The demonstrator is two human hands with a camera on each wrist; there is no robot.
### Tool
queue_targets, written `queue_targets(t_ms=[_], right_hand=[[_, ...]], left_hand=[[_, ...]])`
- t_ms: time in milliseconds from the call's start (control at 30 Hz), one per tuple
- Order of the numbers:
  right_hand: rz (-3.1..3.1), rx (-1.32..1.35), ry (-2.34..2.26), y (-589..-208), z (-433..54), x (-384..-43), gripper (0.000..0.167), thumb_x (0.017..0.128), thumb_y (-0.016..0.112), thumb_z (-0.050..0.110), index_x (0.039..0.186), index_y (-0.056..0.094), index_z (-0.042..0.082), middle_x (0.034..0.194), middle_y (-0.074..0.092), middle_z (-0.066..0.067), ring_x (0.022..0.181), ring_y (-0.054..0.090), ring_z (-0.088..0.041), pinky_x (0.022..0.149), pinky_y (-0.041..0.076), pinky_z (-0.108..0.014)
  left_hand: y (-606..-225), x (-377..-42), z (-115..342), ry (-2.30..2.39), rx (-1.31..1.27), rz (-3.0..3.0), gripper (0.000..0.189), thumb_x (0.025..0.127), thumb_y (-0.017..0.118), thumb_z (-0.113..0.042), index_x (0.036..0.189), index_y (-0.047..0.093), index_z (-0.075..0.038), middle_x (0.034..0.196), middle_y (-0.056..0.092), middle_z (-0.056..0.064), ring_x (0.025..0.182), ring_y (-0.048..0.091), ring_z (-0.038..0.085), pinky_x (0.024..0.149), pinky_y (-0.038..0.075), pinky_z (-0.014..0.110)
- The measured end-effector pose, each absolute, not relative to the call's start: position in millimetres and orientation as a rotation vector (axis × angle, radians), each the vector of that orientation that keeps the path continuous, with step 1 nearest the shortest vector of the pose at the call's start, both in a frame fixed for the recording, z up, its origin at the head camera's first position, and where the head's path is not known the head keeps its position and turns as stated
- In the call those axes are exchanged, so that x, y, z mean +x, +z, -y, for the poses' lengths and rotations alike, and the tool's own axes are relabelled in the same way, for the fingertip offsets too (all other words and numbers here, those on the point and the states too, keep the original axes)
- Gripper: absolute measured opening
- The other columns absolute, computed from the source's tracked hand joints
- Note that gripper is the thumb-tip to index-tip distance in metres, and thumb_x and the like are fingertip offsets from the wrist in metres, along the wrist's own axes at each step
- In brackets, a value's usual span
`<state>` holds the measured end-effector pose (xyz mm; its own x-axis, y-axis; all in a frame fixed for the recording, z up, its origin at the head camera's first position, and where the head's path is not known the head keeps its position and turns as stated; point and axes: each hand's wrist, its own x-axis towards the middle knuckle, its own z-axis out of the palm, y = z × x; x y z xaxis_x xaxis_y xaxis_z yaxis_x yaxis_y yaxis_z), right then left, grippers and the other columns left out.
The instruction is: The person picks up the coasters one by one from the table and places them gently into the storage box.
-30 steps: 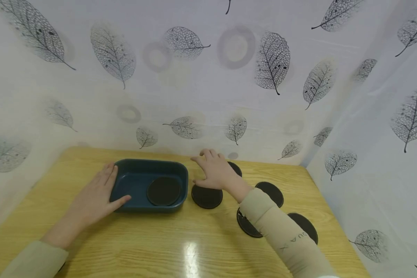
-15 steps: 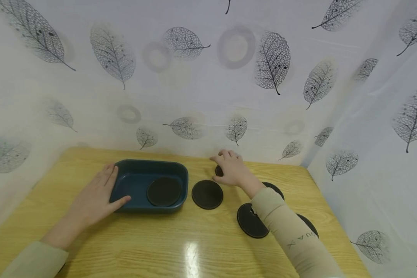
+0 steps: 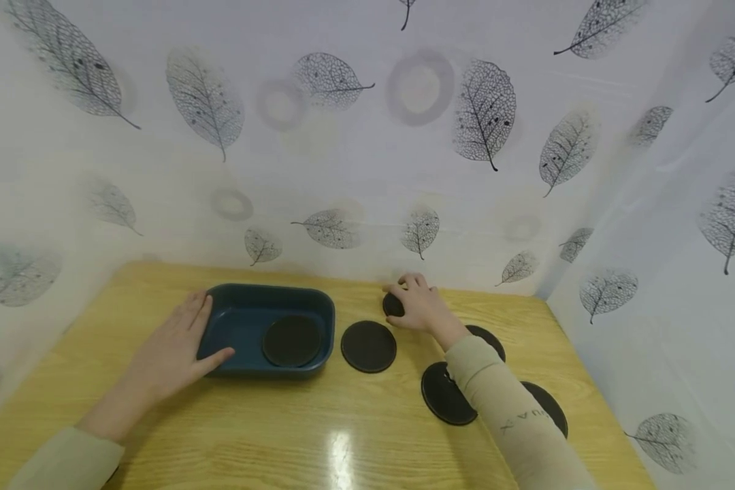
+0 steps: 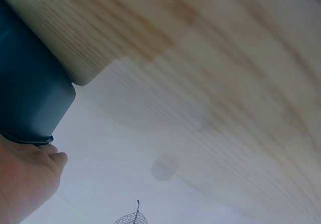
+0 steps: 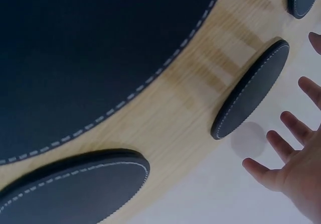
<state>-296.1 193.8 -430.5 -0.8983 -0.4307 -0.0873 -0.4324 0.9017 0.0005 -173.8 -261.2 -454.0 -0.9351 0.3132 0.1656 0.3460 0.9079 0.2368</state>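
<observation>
My left hand (image 3: 171, 340) holds the left end of a dark blue rectangular tray (image 3: 269, 292), its thumb over the inside and its other fingers along the left rim. In the left wrist view, fingertips meet the rim of the tray (image 4: 35, 98). One round black coaster (image 3: 292, 341) lies in the tray's right half. At the table's far side, my right hand (image 3: 422, 306) hovers around a smaller-looking black coaster (image 3: 394, 304), thumb and fingers spread about it. Whether they touch it, I cannot tell. White stitching edges the coasters, as on one coaster (image 5: 251, 91) in the right wrist view.
Another coaster (image 3: 369, 347) lies just right of the tray. Near my right forearm are a coaster with a small notch (image 3: 444, 395), one behind it (image 3: 488, 340) and one partly hidden by the sleeve (image 3: 548, 406). A leaf-patterned curtain (image 3: 355, 156) stands behind the wooden table (image 3: 269, 429).
My right hand has moved right, from above the coaster beside the tray to the far coaster, and has lowered there. The left hand and tray stay put.
</observation>
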Motion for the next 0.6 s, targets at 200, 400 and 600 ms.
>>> queue_targets(t_ms=[200, 400, 600], right_hand=[[-2.952, -0.597, -0.022, -440.6, -196.3, -300.9, 0.066, 0.100, 0.070, 0.049, 0.158, 0.051, 0.026, 0.158, 0.041, -0.020, 0.152, 0.033, -0.044, 0.107, 0.048, -0.072], [-2.920, -0.547, -0.092, -451.1, -201.3, -307.5, 0.066, 0.101, 0.070, 0.046, 0.160, 0.049, 0.027, 0.160, 0.039, -0.022, 0.151, 0.036, -0.049, 0.108, 0.046, -0.074], [-2.909, -0.537, -0.163, -453.5, -202.9, -309.3, 0.065, 0.101, 0.070, 0.044, 0.160, 0.048, 0.027, 0.162, 0.037, -0.024, 0.152, 0.034, -0.052, 0.111, 0.041, -0.077]], left_hand=[[-456.1, -174.1, 261.4, -0.401, -0.517, 2.939, 0.111, 0.099, 0.064, -0.062, 0.165, 0.015, 0.012, 0.174, 0.013, 0.034, 0.161, 0.018, 0.052, 0.133, 0.018, 0.062], [-454.8, -173.4, 260.5, -0.403, -0.514, 2.935, 0.111, 0.099, 0.065, -0.062, 0.164, 0.017, 0.013, 0.173, 0.016, 0.034, 0.161, 0.019, 0.052, 0.132, 0.020, 0.062], [-453.3, -172.5, 259.9, -0.403, -0.507, 2.927, 0.110, 0.098, 0.065, -0.062, 0.165, 0.017, 0.012, 0.174, 0.013, 0.033, 0.161, 0.020, 0.052, 0.132, 0.021, 0.063]])
